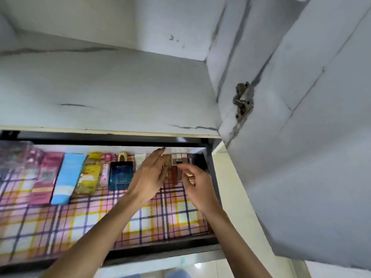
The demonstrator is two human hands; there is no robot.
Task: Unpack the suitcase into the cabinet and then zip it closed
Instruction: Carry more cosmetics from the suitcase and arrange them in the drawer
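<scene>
Pink-and-yellow checked cloth (80, 223) lines the open drawer (160, 248) of the cabinet (100, 87), and both hands work at its back right corner. The left hand (149, 177) lies flat, its fingers (158, 155) straight and reaching to the drawer's back wall. Just right of those fingers sits a cluster of small makeup tubes (176, 169). Left of them runs a row that includes a dark blue box (120, 175) and a yellow bottle (89, 173). The right hand (198, 187) hovers just right of the tubes, its fingers (183, 167) loosely curled; blur hides whether they pinch one. The suitcase is out of view. To finish this placement well, I would use the flat left fingers as a stop, nudge the tubes snug against them, and let go gently so none topples.
</scene>
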